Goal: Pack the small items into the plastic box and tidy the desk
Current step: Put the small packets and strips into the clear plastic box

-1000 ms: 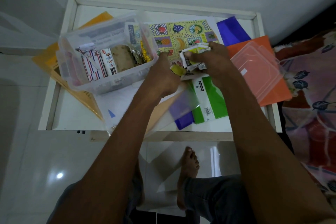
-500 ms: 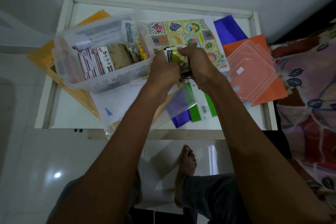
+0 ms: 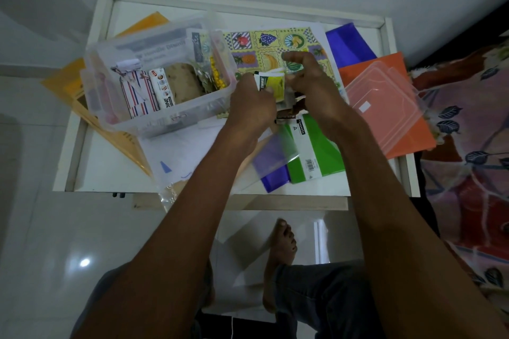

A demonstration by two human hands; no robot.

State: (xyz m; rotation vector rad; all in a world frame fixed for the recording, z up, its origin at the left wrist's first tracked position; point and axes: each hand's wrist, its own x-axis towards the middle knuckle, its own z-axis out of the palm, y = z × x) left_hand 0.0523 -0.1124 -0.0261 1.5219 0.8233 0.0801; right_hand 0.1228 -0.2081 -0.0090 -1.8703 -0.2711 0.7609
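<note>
Head view, reading from left to right. An orange folder (image 3: 66, 82) lies at the left edge of the white desk (image 3: 110, 173), partly under the clear plastic box (image 3: 154, 118). The box stands open on the left half of the desk and holds several upright items, among them a red-and-blue striped packet (image 3: 137, 96), a white tube (image 3: 162, 88) and a brown speckled pouch (image 3: 183, 84). A clear plastic sleeve (image 3: 176, 157) lies in front of the box.

Just right of the box, the left hand (image 3: 252, 107) is closed, thumb and fingers pinching a yellow-green sachet (image 3: 274, 85) at its left side. The right hand (image 3: 314, 85) is half curled; its fingers grip the same bundle of small packets from the right, with the index finger raised. Both hands are held above a sheet printed with fruit pictures (image 3: 264, 41).

Below the hands, a purple folder (image 3: 272, 162) and a green folder (image 3: 316, 154) with a barcode label lie overlapped. Farther right, a blue sheet (image 3: 349, 44) sits at the desk's rear, and the box's clear lid (image 3: 385, 102) rests on an orange-red folder (image 3: 380, 63) that overhangs the right edge beside a patterned bed cover (image 3: 468, 146).
</note>
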